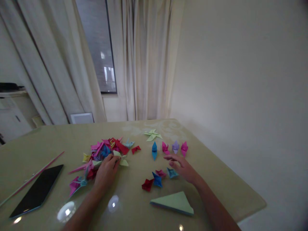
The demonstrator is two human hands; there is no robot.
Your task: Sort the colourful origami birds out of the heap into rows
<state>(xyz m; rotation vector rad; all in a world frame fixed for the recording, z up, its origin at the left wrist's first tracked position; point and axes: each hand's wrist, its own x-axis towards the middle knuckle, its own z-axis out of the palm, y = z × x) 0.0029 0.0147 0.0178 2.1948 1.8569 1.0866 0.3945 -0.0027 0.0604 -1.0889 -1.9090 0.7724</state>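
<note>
My left hand [106, 171] rests on the near edge of a heap of folded paper figures [106, 150] in pink, red, blue and yellow, its fingers on a pale green folded piece [121, 159]. My right hand [183, 167] hovers open, palm down, just above the table between two groups of small origami pieces. Beyond it stand a blue piece [154, 150], a pink one [165, 148], a lilac one [175, 147] and another pink one [184, 148]. By its fingers lie a light blue piece [172, 173], a blue piece [157, 180] and a red piece [147, 184].
A folded pale green paper triangle [174, 202] lies near the front. A dark phone [38, 190] and a pink stick [33, 176] lie at the left. A green paper star [152, 134] sits farther back. The glossy table [228, 189] ends close at the right; curtains and a window stand behind.
</note>
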